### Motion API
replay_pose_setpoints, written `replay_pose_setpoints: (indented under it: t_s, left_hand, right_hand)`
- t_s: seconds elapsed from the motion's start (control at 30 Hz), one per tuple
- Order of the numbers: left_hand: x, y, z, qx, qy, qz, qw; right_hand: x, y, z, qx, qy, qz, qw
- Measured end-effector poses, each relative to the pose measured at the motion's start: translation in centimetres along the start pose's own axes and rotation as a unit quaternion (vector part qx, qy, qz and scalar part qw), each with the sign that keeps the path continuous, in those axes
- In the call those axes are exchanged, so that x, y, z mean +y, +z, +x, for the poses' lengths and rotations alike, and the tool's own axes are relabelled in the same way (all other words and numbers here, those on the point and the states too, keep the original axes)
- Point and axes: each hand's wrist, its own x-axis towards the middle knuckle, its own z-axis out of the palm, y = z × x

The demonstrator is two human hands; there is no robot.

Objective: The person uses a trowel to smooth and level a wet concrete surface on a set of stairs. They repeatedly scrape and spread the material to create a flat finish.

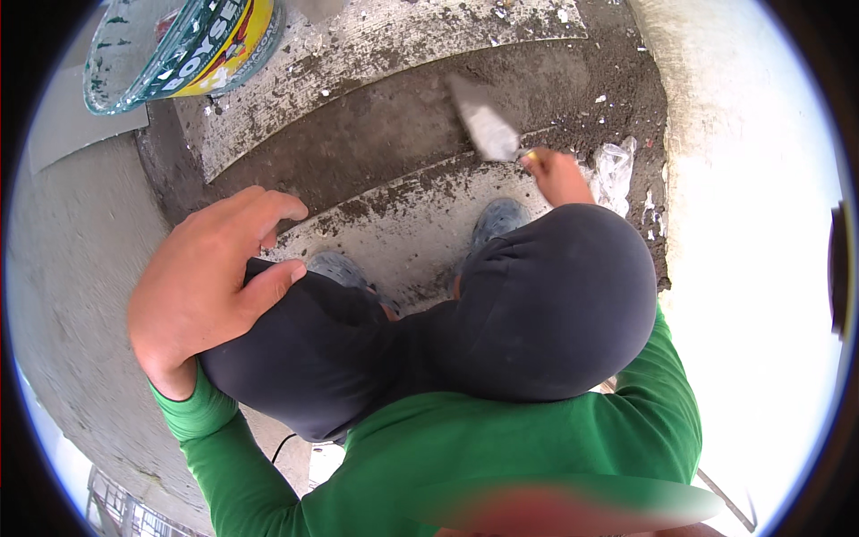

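We see a pale surface (747,233) well to the right of our right fingers, and a grey surface (80,242) left of our left fingers. Our green shirt (465,447) lies behind both sets of fingers, and our dark trousers (555,304) bend up at the knees between our two forearms. Beyond the fingers runs a band of dark mortar (376,130); past it lies a speckled far slab (268,116), and nearer, between our fingers, a speckled near slab (412,206). A bucket (224,54) stands well ahead of our left fingers. Our left hand (206,277) hangs by the left knee, its fingers loosely curled, thumb well apart, holding nothing; we cannot tell whether it touches the knee. Our shoes (499,219) sit between the two hands. Our right hand (562,177) is closed around the handle of a trowel (490,132), whose partly blurred blade reaches ahead and left of those fingers, over the mortar. Crumpled plastic (614,174) lies just right of them.
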Motion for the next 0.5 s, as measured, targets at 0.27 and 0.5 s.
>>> replay_pose_setpoints:
  t_s: [0.27,0.5]
  left_hand:
    - [0.0,0.0,0.3,-0.010,0.013,0.006,1.000]
    - [0.1,-0.1,-0.2,0.006,0.022,-0.003,1.000]
  right_hand:
    - [1.9,0.7,3.2,0.012,0.025,-0.098,0.995]
    - [-0.5,-0.3,0.6,0.011,0.024,-0.096,0.995]
